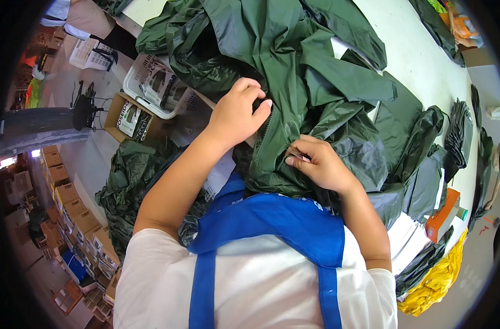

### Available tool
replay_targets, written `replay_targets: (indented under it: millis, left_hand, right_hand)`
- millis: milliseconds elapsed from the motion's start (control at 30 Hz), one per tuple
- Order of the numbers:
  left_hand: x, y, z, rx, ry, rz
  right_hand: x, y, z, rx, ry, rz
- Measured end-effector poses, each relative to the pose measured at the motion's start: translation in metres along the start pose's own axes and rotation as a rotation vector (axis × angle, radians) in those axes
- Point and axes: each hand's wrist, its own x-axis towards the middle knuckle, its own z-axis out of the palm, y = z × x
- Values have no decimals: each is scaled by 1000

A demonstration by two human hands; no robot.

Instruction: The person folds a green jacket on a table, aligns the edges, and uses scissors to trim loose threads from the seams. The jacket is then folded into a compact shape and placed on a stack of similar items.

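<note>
A dark green raincoat-like garment (277,66) of thin shiny cloth lies bunched over the table's near edge and down toward my lap. My left hand (238,114) is closed on its left edge, thumb and fingers pinching the cloth at the top of a dark zipper (266,125). Lower and to the right, my right hand (317,163) rests over the same garment, its fingers closed round a small metallic tool (298,155). Most of that tool is hidden in the palm, so its kind is unclear.
More green garments lie right on the white table (403,33), near an orange box (442,215) and yellow cloth (439,279). At left are a white basket (130,82) and an open carton (114,118) holding packages. Stacked boxes (74,205) stand beyond; another person (93,22) is at upper left.
</note>
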Motion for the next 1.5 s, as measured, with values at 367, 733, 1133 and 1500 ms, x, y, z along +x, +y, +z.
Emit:
replay_targets:
  millis: [367,733,1133,1500]
  left_hand:
    - [23,-9,-19,-155,-187,75]
    - [25,-20,2,-34,-403,102]
    - [24,85,-16,-242,246,460]
    - [30,97,-26,-232,35,597]
  right_hand:
    - [-7,-4,0,-53,16,-1]
    - [-18,1,10,-53,101,-49]
    - [-26,-66,-56,-27,409,-180]
    - [-26,-40,-33,-51,473,-254]
